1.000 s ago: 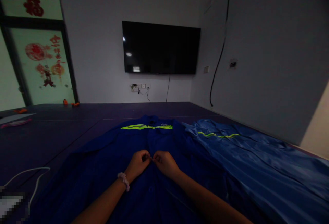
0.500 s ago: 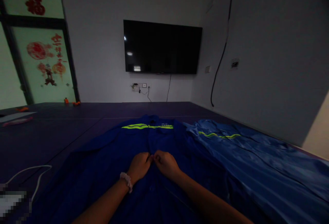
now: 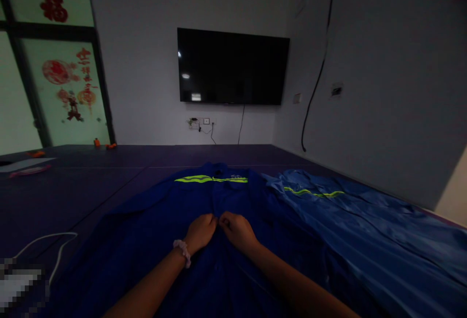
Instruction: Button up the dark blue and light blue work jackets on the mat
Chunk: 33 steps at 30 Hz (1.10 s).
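White cable (image 3: 59, 252) is laid on purple surface (image 3: 95, 182), well left of the fingers. Glass door (image 3: 82, 128) with red decorations is seen beyond, far left of them. Scrunchie (image 3: 182, 253) is worn on left wrist, behind the fingers. Dark blue jacket (image 3: 146, 230) is spread beneath both hands. Its front opening is pinched by left hand (image 3: 201, 233) and right hand (image 3: 239, 231), fingers curled, tips almost meeting; whether button or cloth edge is gripped cannot be told. TV (image 3: 233, 67) is mounted beyond the fingers. Black cable (image 3: 324, 58) is hung beyond, to their right. Lighter blue jacket (image 3: 350, 225) is laid right of them.
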Each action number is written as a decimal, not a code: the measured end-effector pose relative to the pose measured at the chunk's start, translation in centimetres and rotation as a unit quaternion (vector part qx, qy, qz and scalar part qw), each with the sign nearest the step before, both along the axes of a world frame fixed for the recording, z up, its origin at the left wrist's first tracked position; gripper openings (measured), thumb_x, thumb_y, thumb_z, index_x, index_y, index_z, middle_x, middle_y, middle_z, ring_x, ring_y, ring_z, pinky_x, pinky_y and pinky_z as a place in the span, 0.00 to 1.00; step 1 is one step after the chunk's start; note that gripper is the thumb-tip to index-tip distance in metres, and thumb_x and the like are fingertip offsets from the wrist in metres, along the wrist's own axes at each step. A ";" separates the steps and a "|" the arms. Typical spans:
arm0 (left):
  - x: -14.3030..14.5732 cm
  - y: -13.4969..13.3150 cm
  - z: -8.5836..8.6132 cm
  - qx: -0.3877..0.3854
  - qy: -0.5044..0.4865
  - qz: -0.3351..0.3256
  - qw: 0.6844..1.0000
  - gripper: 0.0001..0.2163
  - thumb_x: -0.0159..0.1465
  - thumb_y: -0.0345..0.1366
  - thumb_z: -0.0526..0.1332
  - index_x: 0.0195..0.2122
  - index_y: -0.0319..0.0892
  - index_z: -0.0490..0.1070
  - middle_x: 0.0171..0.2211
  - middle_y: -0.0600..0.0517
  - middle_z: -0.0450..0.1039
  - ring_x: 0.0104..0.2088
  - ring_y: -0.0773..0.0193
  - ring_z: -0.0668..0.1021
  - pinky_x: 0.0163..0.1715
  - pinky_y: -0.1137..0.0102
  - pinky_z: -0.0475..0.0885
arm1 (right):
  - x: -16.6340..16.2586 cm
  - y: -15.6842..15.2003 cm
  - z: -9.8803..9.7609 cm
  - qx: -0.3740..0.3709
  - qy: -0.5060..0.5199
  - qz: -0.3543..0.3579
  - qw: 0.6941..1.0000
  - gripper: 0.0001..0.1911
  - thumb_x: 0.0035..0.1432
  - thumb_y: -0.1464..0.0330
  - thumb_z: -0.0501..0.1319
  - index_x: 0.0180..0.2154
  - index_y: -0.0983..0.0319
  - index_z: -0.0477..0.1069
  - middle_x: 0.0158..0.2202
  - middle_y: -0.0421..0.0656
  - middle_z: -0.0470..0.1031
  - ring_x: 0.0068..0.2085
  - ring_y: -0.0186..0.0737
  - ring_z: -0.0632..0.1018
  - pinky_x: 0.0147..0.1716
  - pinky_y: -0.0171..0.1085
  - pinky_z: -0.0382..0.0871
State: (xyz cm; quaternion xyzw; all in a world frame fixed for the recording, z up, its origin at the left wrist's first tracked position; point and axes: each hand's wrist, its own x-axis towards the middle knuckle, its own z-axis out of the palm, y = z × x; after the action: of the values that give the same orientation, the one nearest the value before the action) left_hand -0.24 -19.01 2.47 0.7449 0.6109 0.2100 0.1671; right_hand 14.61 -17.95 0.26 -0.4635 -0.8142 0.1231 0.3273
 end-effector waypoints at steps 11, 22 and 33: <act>-0.1 0.0 -0.5 -0.002 -0.047 -0.021 0.999 0.17 0.64 0.39 0.43 0.28 0.40 0.69 0.31 0.47 0.75 0.31 0.63 0.74 0.27 0.73 0.58 | 0.0 0.4 -0.1 -0.027 0.109 0.019 0.993 0.05 0.51 0.73 0.57 0.28 0.62 0.72 0.26 0.41 0.74 0.26 0.34 0.73 0.25 0.30 0.63; -0.3 -0.3 -0.6 -0.017 -0.033 -0.016 0.999 0.16 0.63 0.39 0.44 0.30 0.41 0.69 0.32 0.47 0.75 0.33 0.62 0.75 0.29 0.73 0.59 | 0.0 -0.2 0.2 -0.001 0.058 0.017 0.998 0.06 0.50 0.73 0.57 0.29 0.61 0.72 0.26 0.40 0.75 0.26 0.33 0.73 0.25 0.30 0.61; -0.3 -0.3 -0.5 -0.011 -0.014 -0.023 1.000 0.15 0.63 0.36 0.42 0.30 0.40 0.67 0.32 0.47 0.74 0.33 0.62 0.74 0.29 0.72 0.59 | -0.1 -0.3 0.4 -0.011 0.053 0.015 0.998 0.06 0.49 0.72 0.56 0.29 0.61 0.73 0.25 0.39 0.74 0.26 0.33 0.73 0.25 0.30 0.60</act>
State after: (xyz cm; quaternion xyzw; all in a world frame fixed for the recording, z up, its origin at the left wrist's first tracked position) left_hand -0.53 -19.35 2.01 0.7542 0.5932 0.2097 0.1882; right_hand 14.56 -18.25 0.67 -0.4474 -0.8014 0.1614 0.3626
